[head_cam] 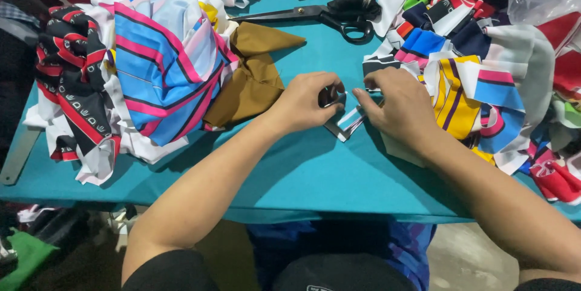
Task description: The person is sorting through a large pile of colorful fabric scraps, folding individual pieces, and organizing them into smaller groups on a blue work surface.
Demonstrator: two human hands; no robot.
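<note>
Two heaps of striped fabric scraps flank us on the teal bench (302, 176): one left (151, 67), one right (472, 85). Black scissors (327, 15) lie beyond. Between the heaps our left hand (305, 102) and right hand (396, 106) each pinch a small folded fabric strip (345, 122), grips clenched on it against the bench.

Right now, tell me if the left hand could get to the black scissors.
Probably yes. The left hand sits on the small fabric strip, and only bare teal table and a brown cloth edge lie before the scissors.
</note>
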